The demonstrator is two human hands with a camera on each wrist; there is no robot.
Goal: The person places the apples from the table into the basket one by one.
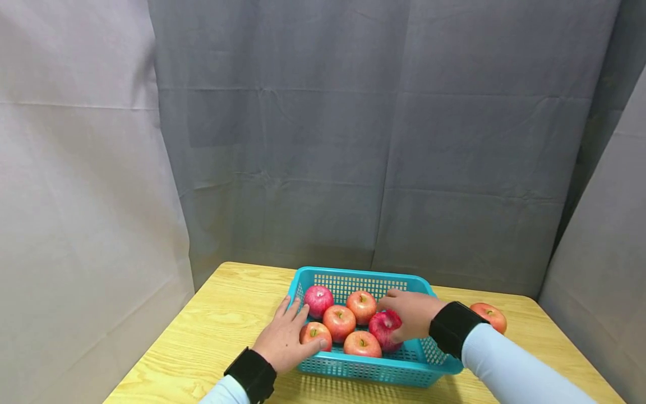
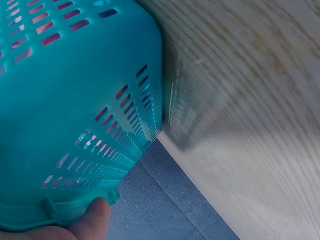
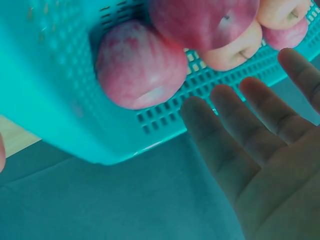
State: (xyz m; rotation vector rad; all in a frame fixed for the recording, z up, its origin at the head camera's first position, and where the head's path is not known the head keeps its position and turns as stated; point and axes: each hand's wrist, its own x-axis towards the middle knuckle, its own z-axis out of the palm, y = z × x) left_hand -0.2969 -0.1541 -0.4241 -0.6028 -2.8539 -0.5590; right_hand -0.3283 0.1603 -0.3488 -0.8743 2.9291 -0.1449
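Note:
Several red and pinkish apples (image 1: 339,323) sit in a blue-green plastic basket (image 1: 363,370) with perforated sides. My left hand (image 1: 287,340) lies spread over the basket's left front corner, beside an apple (image 1: 315,335). In the left wrist view, a fingertip (image 2: 99,207) rests on the basket's rim. My right hand (image 1: 415,314) reaches in over the right side, its thumb by a dark red apple (image 1: 385,330). The right wrist view has those fingers (image 3: 220,145) extended and spread beside the apples, with no apple enclosed by them.
Another apple (image 1: 489,317) lies on the wooden table (image 1: 202,336) to the right of the basket, partly behind my right wrist. A grey cloth (image 1: 323,140) hangs behind the table, and pale cloths (image 1: 86,224) hang at the sides.

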